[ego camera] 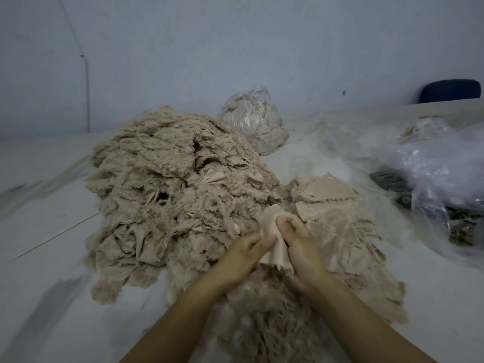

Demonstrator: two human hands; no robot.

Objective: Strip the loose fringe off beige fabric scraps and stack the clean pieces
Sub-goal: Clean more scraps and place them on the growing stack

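Low centre, both hands on one beige scrap (272, 239): left hand (242, 260) pinches its edge, right hand (301, 244) grips opposite. Best keep it taut, peeling fringe in short pulls. Behind, right, the cleaned stack (330, 203); upper left, the fringed heap (162, 184).

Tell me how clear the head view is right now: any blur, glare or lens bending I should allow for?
Head view: dim, flat, bluish light with no hard shadows; both hands and the held scrap are slightly soft; the table is motion-smeared at the left edge; its far edge bows from wide-angle distortion; mild glare on the clear plastic bag at right; the fringed pile reads clearly.
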